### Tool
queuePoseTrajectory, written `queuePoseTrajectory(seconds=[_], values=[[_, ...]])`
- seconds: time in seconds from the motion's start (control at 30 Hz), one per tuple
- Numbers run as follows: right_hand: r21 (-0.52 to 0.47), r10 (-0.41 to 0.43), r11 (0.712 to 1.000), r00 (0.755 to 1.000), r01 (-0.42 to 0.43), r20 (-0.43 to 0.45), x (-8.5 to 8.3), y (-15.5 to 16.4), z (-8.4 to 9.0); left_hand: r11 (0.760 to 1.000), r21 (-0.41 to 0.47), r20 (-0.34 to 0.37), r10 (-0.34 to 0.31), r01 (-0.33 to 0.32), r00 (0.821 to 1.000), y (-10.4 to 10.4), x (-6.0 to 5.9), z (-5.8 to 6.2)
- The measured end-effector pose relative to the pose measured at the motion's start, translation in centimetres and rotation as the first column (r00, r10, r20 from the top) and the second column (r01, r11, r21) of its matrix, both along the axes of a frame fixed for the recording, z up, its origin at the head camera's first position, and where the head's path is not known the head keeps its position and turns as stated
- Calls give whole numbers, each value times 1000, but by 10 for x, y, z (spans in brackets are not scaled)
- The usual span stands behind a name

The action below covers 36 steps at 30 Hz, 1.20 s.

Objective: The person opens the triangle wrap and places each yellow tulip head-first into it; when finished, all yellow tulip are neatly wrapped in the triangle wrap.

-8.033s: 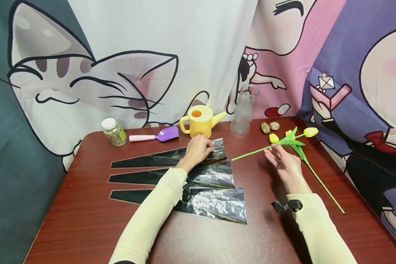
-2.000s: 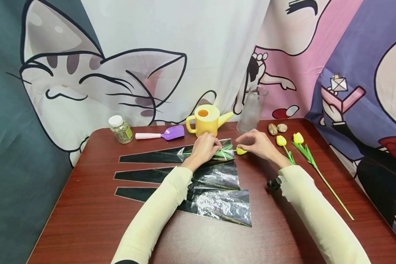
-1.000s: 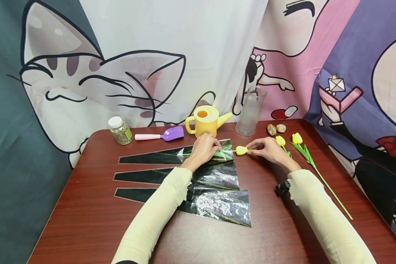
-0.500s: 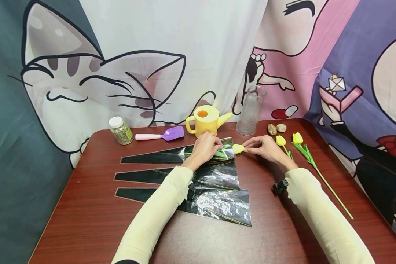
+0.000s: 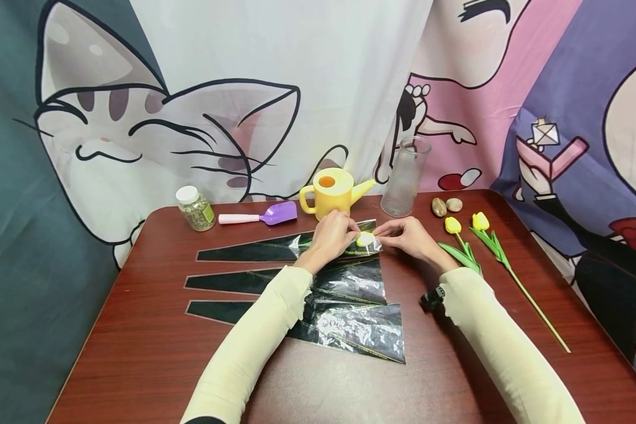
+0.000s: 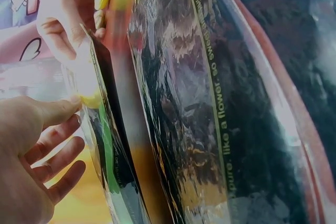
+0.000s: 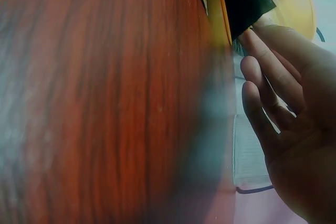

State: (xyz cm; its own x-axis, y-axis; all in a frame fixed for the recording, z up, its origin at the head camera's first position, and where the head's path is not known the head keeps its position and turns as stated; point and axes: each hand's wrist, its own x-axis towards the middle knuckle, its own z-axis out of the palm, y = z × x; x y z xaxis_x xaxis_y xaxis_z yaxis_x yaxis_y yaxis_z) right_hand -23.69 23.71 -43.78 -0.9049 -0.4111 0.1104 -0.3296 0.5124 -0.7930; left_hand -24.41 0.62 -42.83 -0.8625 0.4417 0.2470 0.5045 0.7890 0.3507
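Note:
A yellow tulip (image 5: 365, 239) lies with its head inside the mouth of the farthest black, clear-fronted flower sleeve (image 5: 244, 252). My left hand (image 5: 330, 237) pinches that sleeve near its wide end; in the left wrist view, the left thumb and fingertips meet at its edge beside the tulip head (image 6: 90, 97), with a green leaf below. At the sleeve's mouth, my right hand (image 5: 407, 238) pinches the edge between thumb and forefinger, right by the tulip head. The right wrist view shows these fingers at the dark sleeve corner (image 7: 244, 6), the other fingers loosely bent. The tulip's stem is mostly hidden.
Two more sleeves (image 5: 217, 282) (image 5: 350, 333) lie nearer on the table. Two tulips (image 5: 463, 253) (image 5: 500, 253) lie at the right. Along the back stand a jar (image 5: 196, 209), a purple scoop (image 5: 278, 213), a yellow watering can (image 5: 333, 194), a glass vase (image 5: 403, 182) and two stones (image 5: 439, 206).
One tulip has left the right side and gone stem first into the far sleeve. Its head has slid left past the sleeve's mouth, my right hand following; my left hand stays at the sleeve.

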Motion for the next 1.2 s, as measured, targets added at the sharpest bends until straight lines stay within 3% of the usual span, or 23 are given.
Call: queuePoseTrajectory(seconds=[0.13,0.4,0.57,0.8,0.9,1.07,1.2], values=[[-9,6,1000,1000,-6,7,0,-3,1,1000,-7,-5,5,-5,1000,0,0,0],[2,-28,1000,999,28,-31,-11,4,-19,1000,7,-1,13,-13,1000,1,0,-3],[4,-120,993,987,121,-108,-10,12,-15,999,36,1,18,-18,1000,-1,0,-4],[37,-215,975,969,221,-121,4,37,-1,998,63,-7,12,-12,1000,-2,4,-1],[106,-278,947,941,302,-192,22,54,12,998,66,-15,-19,20,1000,-3,12,3],[206,-384,866,870,455,-309,62,85,33,995,51,-3,-91,91,996,-6,34,10],[271,-448,801,834,534,-321,96,109,39,986,2,35,-167,167,985,0,52,8]])
